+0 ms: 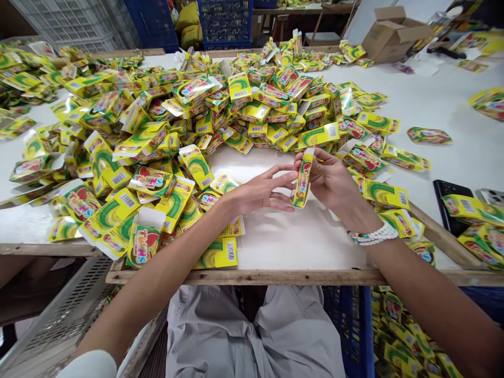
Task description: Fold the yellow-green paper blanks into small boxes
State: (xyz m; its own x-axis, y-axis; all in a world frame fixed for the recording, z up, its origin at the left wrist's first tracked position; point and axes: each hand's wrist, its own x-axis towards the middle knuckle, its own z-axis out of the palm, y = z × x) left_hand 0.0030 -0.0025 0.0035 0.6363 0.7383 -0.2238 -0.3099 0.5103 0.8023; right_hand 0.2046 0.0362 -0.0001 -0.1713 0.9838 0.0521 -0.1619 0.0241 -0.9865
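Observation:
A small yellow and green candy box (303, 178) is held upright on its narrow side above the white tabletop, its printed edge facing me. My right hand (328, 176) grips it from the right near its top, the thumb and fingers around the far side. On the left, my left hand (271, 190) has its fingers stretched out and spread, the tips at the box's left side; whether they press on it I cannot tell. Just beyond both hands rises a large heap of similar boxes (240, 86), several with white end flaps standing open.
Wooden strips (275, 276) edge the white table. A dark phone (452, 205) lies at the right, partly under boxes. Below the table are a blue crate (350, 331) and a grey crate (71, 315). An open cardboard carton (394, 37) stands at the back right.

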